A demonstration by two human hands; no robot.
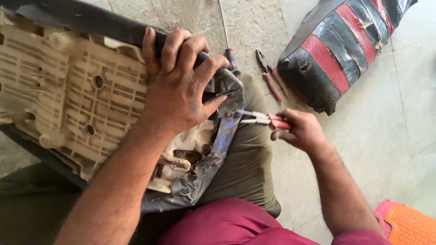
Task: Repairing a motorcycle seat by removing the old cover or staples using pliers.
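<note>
Maroon sleeves [218, 224] are framing the bottom of the view, with the person's olive trouser leg [247, 168] lying beneath the work. An orange ribbed mat [411, 227] is showing at the lower right corner. Across the lap, an upturned seat base [68, 95] of beige ribbed plastic is resting, its underside facing up. A grey textured seat cover [213, 156] is wrapping over the base's edge, frayed where it is pinned down. The left hand [179, 86] is pressing on that edge, fingers curled and bunching the cover against the plastic. Just right of it, the right hand [299, 129] is gripping the red handles of pliers [261, 119], fingers closed round them, the metal nose touching the cover's edge. Farther off on the stone floor [390, 122], a second pair of red-handled pliers [270, 77] is lying beside a screwdriver [226, 38]. Beyond them, a worn black and red seat cover [340, 50] is lying heaped, torn at its seams.
</note>
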